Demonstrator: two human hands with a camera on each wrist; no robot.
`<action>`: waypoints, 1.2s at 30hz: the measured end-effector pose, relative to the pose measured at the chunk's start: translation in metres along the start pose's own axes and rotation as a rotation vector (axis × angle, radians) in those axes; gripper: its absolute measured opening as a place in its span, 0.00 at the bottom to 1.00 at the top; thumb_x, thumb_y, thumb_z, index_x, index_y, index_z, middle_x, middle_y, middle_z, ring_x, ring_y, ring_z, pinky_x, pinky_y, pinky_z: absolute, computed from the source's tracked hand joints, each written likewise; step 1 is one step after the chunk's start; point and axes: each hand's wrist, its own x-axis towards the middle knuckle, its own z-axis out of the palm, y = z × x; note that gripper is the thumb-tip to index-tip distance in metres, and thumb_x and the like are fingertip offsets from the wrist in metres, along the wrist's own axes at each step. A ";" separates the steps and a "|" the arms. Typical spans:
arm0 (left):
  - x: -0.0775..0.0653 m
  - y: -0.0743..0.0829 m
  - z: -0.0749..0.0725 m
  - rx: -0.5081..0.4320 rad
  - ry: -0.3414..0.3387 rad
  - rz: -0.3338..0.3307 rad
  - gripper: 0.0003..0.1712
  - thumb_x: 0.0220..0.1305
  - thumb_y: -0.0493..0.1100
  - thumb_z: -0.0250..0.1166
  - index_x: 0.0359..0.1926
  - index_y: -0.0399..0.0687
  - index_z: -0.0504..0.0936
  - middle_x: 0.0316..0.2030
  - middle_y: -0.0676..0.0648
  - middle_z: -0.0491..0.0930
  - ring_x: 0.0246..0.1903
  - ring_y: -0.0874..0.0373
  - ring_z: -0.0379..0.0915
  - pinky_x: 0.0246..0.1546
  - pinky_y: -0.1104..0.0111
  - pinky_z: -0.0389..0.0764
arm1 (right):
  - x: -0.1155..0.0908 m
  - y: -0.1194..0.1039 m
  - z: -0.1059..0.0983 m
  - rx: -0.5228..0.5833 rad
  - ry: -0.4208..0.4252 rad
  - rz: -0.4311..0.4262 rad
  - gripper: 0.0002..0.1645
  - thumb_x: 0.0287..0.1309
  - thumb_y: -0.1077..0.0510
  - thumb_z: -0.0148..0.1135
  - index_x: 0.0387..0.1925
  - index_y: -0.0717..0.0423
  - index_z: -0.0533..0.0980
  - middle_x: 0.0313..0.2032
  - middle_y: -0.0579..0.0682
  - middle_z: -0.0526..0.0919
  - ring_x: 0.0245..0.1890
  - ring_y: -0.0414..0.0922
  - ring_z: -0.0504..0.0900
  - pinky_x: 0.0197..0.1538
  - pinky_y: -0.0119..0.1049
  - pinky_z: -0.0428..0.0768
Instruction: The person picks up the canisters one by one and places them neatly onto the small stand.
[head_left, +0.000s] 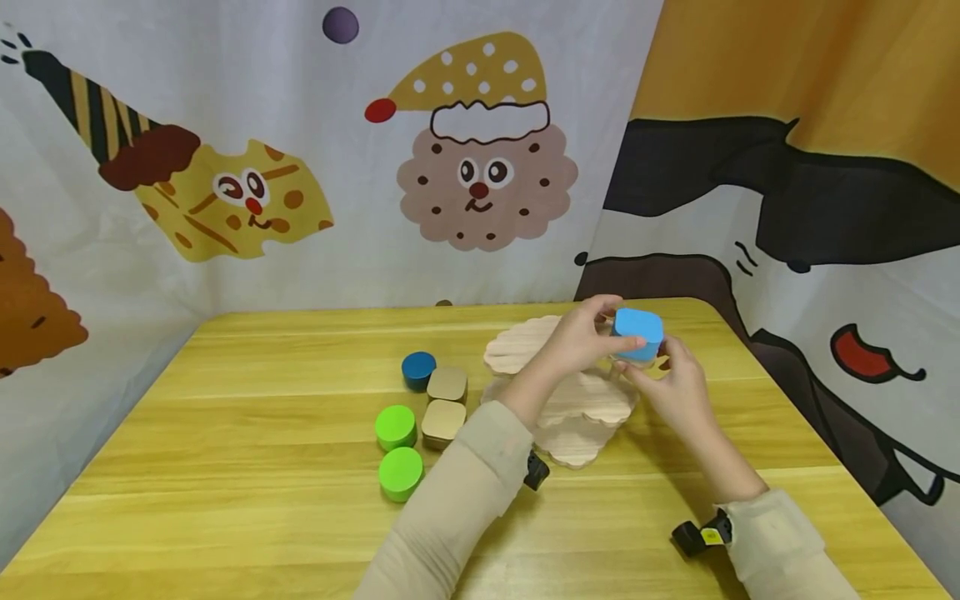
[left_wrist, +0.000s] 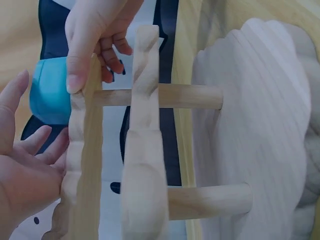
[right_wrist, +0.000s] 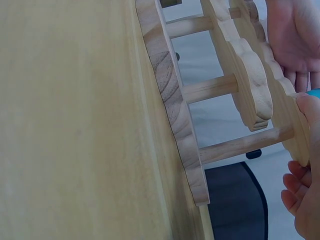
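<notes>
A light-blue block with rounded corners (head_left: 637, 335) sits on the top board of a tiered wooden stand (head_left: 592, 396) with scalloped boards on round posts. My left hand (head_left: 577, 337) is beside the block, thumb in front of it and fingers behind. In the left wrist view, this left hand (left_wrist: 27, 170) shows straight, spread fingers near the block (left_wrist: 49, 90). On the stand's other side, my right hand (head_left: 678, 387) pinches the edge of the top board (right_wrist: 287, 105), thumb on its upper face (right_wrist: 306, 107) and the other fingers curled underneath.
Left of the stand, two green round blocks (head_left: 400, 473), two wood-coloured blocks (head_left: 444, 423) and a dark-blue round block (head_left: 418, 370) stand on the wooden table (head_left: 247, 467). A cartoon-printed curtain (head_left: 360, 200) hangs behind the table's far edge.
</notes>
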 end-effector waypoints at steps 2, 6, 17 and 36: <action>-0.003 0.002 -0.003 -0.008 0.019 -0.005 0.41 0.53 0.54 0.73 0.66 0.51 0.68 0.57 0.53 0.72 0.55 0.59 0.68 0.49 0.68 0.73 | 0.000 0.000 0.000 -0.002 0.000 0.003 0.33 0.53 0.52 0.72 0.52 0.68 0.69 0.38 0.58 0.73 0.39 0.49 0.67 0.39 0.40 0.65; -0.011 0.011 -0.009 -0.048 0.060 0.013 0.41 0.54 0.52 0.73 0.67 0.52 0.67 0.58 0.52 0.71 0.59 0.56 0.65 0.51 0.65 0.73 | 0.000 -0.002 0.000 -0.011 0.001 0.021 0.33 0.52 0.51 0.72 0.51 0.67 0.70 0.38 0.58 0.73 0.38 0.49 0.68 0.36 0.39 0.66; -0.051 0.038 -0.020 -0.056 0.098 0.172 0.38 0.57 0.51 0.71 0.66 0.52 0.68 0.57 0.55 0.73 0.57 0.63 0.66 0.55 0.65 0.68 | 0.000 -0.003 -0.002 0.002 0.006 0.015 0.33 0.51 0.53 0.73 0.52 0.68 0.70 0.38 0.58 0.73 0.39 0.49 0.67 0.40 0.40 0.66; -0.128 0.037 -0.072 -0.044 0.087 0.203 0.36 0.55 0.48 0.73 0.65 0.58 0.70 0.55 0.58 0.75 0.56 0.61 0.67 0.55 0.58 0.67 | 0.000 -0.003 0.001 -0.001 0.001 0.050 0.35 0.51 0.51 0.73 0.52 0.69 0.69 0.39 0.59 0.73 0.40 0.53 0.69 0.40 0.43 0.66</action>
